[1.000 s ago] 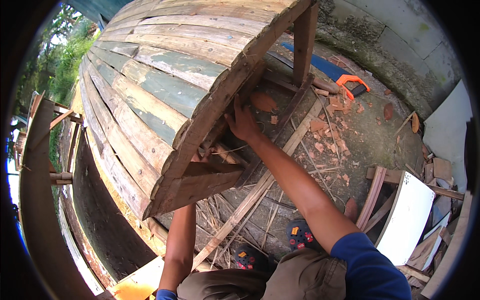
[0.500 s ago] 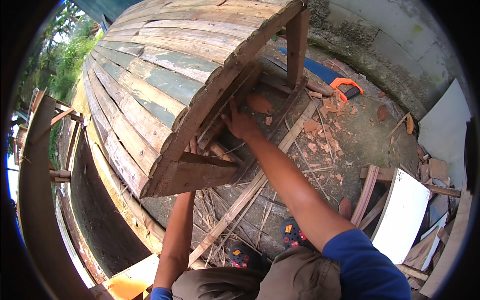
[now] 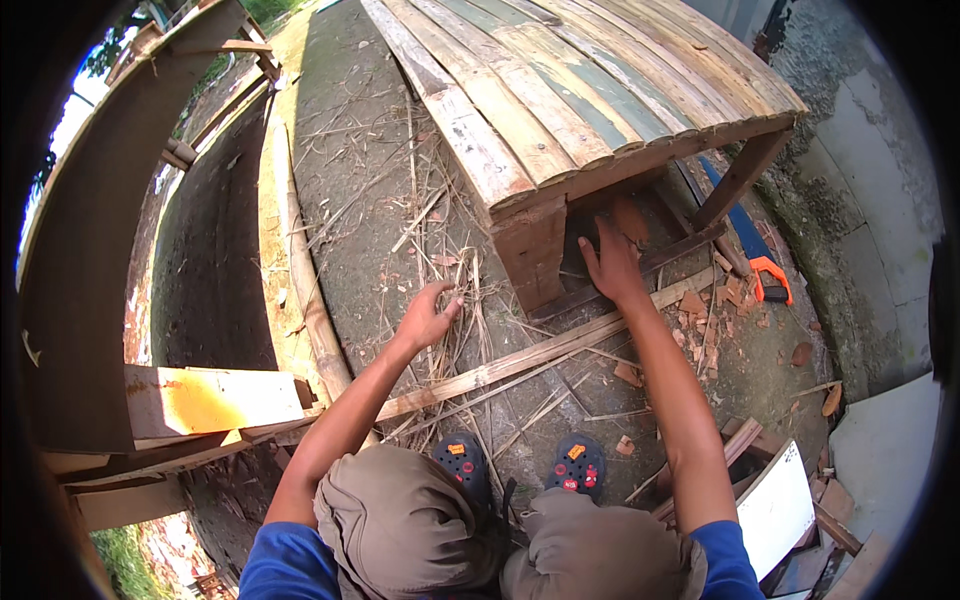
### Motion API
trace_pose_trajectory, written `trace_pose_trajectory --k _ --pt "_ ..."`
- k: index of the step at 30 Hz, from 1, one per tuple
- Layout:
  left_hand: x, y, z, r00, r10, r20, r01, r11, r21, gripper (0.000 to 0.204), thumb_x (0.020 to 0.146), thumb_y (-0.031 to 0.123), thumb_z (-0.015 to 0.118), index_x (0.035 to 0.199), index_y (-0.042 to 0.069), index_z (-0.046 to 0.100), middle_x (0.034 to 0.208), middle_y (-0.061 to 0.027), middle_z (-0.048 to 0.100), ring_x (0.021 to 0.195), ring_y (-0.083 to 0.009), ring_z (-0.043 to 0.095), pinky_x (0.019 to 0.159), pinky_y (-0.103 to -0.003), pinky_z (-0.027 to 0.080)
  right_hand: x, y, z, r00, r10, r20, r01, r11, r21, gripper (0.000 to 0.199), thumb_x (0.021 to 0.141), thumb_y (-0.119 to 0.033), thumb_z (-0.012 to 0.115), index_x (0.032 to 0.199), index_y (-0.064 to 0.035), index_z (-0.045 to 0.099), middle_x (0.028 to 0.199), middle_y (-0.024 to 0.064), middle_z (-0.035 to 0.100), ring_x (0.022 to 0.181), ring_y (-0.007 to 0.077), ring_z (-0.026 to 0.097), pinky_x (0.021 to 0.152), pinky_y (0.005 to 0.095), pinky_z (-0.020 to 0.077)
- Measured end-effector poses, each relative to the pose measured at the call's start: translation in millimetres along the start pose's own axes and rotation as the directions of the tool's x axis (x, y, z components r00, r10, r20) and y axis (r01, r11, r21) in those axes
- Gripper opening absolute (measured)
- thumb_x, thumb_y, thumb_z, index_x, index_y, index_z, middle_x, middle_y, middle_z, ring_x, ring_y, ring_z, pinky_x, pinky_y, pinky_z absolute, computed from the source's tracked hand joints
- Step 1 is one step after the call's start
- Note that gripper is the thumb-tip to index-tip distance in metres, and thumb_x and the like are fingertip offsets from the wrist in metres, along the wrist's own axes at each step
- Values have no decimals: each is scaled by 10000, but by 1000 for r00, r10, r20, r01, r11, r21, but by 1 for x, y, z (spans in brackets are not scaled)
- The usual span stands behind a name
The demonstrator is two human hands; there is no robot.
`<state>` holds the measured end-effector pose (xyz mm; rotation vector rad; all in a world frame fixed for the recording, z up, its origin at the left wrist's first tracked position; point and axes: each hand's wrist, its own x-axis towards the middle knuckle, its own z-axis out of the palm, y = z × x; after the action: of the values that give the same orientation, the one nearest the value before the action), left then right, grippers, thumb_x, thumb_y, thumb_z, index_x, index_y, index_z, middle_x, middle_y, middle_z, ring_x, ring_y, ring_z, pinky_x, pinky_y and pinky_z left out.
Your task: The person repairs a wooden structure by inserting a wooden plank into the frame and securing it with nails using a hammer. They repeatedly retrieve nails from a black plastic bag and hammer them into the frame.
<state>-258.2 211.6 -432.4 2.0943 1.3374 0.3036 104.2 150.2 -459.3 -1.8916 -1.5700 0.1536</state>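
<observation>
A low table with a slatted top of weathered wooden strips, some with green paint, stands on its legs in front of me. My left hand is in the air left of its near leg, apart from it, fingers spread and holding nothing. Under the near edge of the top, my right hand reaches into the opening between the legs with fingers stretched out. It looks empty; whether its fingertips touch the frame I cannot tell. A lower crossbar runs beneath that wrist.
An orange-handled saw lies right of the table near the wall. Reddish chips, dry stalks and a long wooden strip litter the ground. Scrap wood and a white board lie at lower right; a wooden frame stands left.
My left hand has come away from the table's near end and moved out to its left. The table sits further right and more level in view. My right hand stays under its edge.
</observation>
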Motion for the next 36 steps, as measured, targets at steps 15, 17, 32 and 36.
trace_pose_trajectory --k 15,17,32,36 --pt "-109 -20 71 975 220 -11 -220 975 0 283 981 305 639 1094 54 701 1160 -142 671 1177 -328 593 1051 -459 400 -118 -36 -60 864 -460 206 474 880 -22 316 852 -73 694 1158 -25 637 1191 179 610 1199 388 552 1033 513 430" --pt "-108 -16 74 973 220 -74 -219 976 22 256 972 286 645 1057 54 713 1123 -130 680 1155 -312 600 1024 -465 408 -154 -39 -48 794 -522 312 506 852 137 338 823 -80 710 1151 -32 643 1196 169 606 1179 370 565 1013 500 439" --pt "-172 -45 35 995 95 -33 -91 991 97 380 905 304 730 1179 51 659 1110 -128 681 1114 -310 617 1028 -458 407 -140 -104 39 648 -464 605 498 858 125 552 913 -356 708 1349 -52 562 1226 135 609 1156 322 565 1041 445 406" --pt "-188 -55 28 990 129 -50 -125 989 76 479 877 294 760 1261 36 636 1128 -148 688 1095 -330 627 968 -423 448 -137 -105 32 650 -489 582 489 855 172 471 923 -307 700 1312 -62 599 1202 123 625 1108 329 578 992 446 429"
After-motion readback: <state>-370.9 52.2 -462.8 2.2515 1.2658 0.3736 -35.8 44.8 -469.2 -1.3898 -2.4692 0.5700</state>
